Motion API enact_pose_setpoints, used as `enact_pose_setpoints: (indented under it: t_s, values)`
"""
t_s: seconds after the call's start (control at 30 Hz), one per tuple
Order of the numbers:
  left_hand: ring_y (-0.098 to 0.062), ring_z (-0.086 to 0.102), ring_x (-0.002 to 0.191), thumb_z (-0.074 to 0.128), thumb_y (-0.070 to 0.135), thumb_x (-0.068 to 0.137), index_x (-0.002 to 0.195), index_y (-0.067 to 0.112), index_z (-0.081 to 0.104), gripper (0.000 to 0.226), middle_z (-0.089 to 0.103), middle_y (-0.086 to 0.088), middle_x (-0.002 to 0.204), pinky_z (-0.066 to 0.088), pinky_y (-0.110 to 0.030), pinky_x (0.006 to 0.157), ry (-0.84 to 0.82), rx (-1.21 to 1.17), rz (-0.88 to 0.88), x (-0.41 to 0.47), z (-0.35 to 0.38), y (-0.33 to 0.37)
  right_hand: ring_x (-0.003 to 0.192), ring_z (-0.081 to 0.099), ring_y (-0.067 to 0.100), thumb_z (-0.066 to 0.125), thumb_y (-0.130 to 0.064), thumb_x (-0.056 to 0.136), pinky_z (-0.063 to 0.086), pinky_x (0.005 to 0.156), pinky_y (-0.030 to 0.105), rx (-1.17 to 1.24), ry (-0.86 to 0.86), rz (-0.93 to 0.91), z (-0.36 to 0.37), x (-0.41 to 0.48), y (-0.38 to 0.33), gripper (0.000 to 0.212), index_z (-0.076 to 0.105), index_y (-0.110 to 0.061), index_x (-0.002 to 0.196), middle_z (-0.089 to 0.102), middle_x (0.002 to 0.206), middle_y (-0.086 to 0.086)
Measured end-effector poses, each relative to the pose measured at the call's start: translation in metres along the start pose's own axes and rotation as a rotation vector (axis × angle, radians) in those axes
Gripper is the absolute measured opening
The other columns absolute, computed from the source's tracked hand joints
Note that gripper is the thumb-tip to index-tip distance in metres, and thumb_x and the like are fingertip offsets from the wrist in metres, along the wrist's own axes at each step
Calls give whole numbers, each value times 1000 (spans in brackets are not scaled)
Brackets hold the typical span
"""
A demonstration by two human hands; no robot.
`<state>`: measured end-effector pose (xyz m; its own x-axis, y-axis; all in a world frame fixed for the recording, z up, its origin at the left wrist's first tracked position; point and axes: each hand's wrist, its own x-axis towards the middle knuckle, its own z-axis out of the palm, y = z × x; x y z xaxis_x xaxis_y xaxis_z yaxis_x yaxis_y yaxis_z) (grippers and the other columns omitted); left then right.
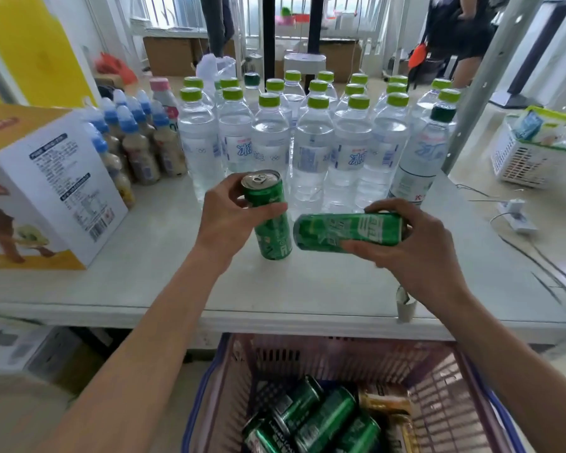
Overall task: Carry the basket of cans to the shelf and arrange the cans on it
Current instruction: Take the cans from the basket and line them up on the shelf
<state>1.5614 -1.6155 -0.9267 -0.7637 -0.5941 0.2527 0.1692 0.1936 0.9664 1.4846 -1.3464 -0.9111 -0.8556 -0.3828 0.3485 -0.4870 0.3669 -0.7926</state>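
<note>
Both loaded, out over the shelf [151, 256]!
The left hand [229, 220] wraps thumb and fingers round the waist of the upright can [270, 220], low over the shelf in front of the water bottles [312, 152]. The right hand [415, 253] clasps the sideways can [347, 232] by its right end. Sealed, probably full: hefty, stiff, slick-sided, best gripped mid-barrel. More green cans [324, 416] wait in the basket [438, 371] below.
</note>
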Motion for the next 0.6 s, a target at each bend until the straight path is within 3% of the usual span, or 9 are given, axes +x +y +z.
enact_pose_setpoints:
  t_s: [0.07, 0.13, 0.17, 0.2, 0.33, 0.4, 0.47, 0.53, 0.6]
  values:
    - [-5, 72, 96, 97, 28, 53, 105, 32, 71, 58, 77, 15, 103, 59, -20, 80, 14, 0, 25, 0, 6, -4, 76, 71, -2, 91, -65, 46, 62, 67, 26, -15, 87, -2, 8, 14, -5, 69, 62, -40, 104, 71, 85, -21]
    - [2, 70, 96, 96, 30, 56, 106, 34, 69, 57, 75, 20, 104, 57, -14, 78, 20, 9, 32, -3, 13, -6, 76, 65, -14, 94, -60, 45, 50, 61, 4, -11, 143, -16, 19, 28, -12, 78, 59, -37, 110, 66, 88, -26]
    - [3, 69, 98, 96, 32, 58, 108, 35, 68, 57, 75, 20, 104, 56, -13, 79, 20, 18, 28, -5, 16, -8, 76, 66, -13, 95, -56, 46, 47, 60, 2, -3, 155, -23, 25, 35, -16, 81, 60, -33, 115, 67, 92, -24]
    - [4, 68, 99, 95, 35, 58, 110, 35, 68, 58, 75, 20, 105, 55, -12, 78, 18, 23, 22, -6, 19, -9, 77, 68, -8, 97, -52, 48, 48, 61, 4, 0, 159, -26, 32, 41, -19, 83, 62, -29, 120, 69, 97, -20]
    - [5, 70, 95, 92, 39, 62, 113, 31, 69, 57, 76, 18, 102, 52, -7, 71, -26, 38, -37, -12, 19, -21, 91, 72, 11, 98, -44, 56, 62, 82, 35, -8, 134, -19, 55, 52, -22, 80, 67, -20, 127, 74, 110, -10]
    - [-1, 71, 97, 92, 29, 67, 120, 24, 69, 58, 76, 13, 106, 55, -15, 78, -60, 84, -71, -17, 17, -33, 86, 71, 8, 97, -44, 58, 62, 79, 35, 9, 102, -4, 65, 53, -18, 76, 70, -22, 125, 75, 107, -12]
    - [-9, 72, 100, 92, 21, 69, 122, 20, 69, 57, 77, 9, 108, 58, -25, 85, -91, 113, -103, -20, 14, -44, 79, 69, 2, 96, -44, 59, 59, 70, 26, 30, 85, -4, 73, 51, -14, 71, 70, -26, 123, 72, 99, -20]
    - [-12, 74, 97, 92, 15, 69, 120, 17, 70, 56, 78, 5, 105, 59, -27, 85, -119, 114, -101, -22, 11, -50, 74, 66, 0, 94, -47, 59, 51, 63, 19, 42, 85, -14, 79, 51, -11, 69, 69, -31, 121, 67, 94, -28]
    - [-11, 75, 95, 92, 11, 70, 120, 15, 70, 56, 79, 4, 104, 59, -24, 82, -123, 107, -93, -21, 9, -52, 73, 66, 3, 92, -51, 60, 53, 64, 23, 54, 70, -8, 84, 52, -7, 68, 66, -35, 121, 67, 99, -27]
